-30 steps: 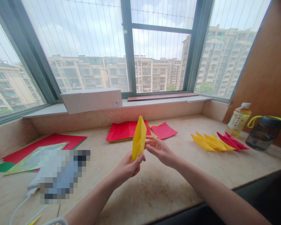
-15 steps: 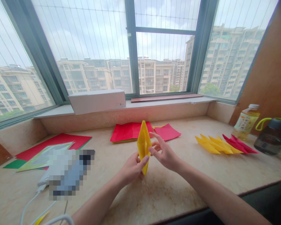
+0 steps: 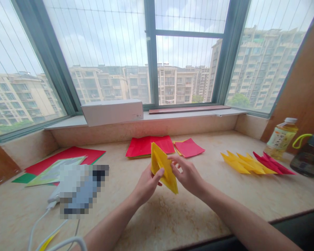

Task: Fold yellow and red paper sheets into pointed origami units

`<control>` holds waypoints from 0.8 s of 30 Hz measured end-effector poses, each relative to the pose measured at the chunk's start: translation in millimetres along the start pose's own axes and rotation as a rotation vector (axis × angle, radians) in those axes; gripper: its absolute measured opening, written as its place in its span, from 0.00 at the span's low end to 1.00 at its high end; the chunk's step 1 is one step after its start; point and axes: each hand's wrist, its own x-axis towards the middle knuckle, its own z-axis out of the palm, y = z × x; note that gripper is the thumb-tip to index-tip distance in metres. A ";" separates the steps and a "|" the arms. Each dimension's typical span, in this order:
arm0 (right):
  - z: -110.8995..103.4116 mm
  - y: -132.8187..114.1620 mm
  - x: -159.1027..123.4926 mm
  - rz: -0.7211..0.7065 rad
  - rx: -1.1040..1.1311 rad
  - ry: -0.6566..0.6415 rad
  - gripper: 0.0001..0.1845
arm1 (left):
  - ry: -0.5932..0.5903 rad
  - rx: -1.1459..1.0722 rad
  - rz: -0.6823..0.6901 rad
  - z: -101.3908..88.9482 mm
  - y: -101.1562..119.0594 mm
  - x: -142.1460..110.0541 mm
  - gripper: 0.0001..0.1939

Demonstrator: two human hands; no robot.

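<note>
A folded yellow paper (image 3: 164,171), roughly diamond-shaped with a central opening, is held tilted above the counter. My left hand (image 3: 149,181) grips its left side, the thumb lying across the front and the other fingers behind. On the right edge, my right hand (image 3: 184,170) has its fingertips closed on the paper, the fingers bent. Behind it lie a stack of red paper sheets (image 3: 138,147) and smaller pinkish-red squares (image 3: 190,147). To the right stand pointed folded yellow papers (image 3: 239,163) and a folded red one (image 3: 273,164).
At the right are a drink bottle (image 3: 281,137) and a dark cup (image 3: 310,157) with a yellow-green loop. On the left lie large red sheets (image 3: 65,153), a green sheet (image 3: 23,177), a blurred-out item (image 3: 81,191) and white cables (image 3: 32,225). A white box (image 3: 112,113) sits on the sill.
The folded yellow paper has turned from upright to leaning, its top now to the left and its lower tip to the right. My right fingers have closed onto its edge.
</note>
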 end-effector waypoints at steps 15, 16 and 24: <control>4.3 3.1 2.5 -0.010 -0.237 -0.065 0.02 | -0.206 -0.001 0.054 6.5 12.2 -13.1 0.30; 3.3 5.6 3.4 0.015 -0.163 -0.054 0.04 | -0.213 0.014 0.079 5.9 11.8 -13.7 0.30; -9.7 2.8 4.9 -0.038 -0.193 -0.040 0.12 | -0.161 0.127 0.208 10.3 12.5 -17.2 0.28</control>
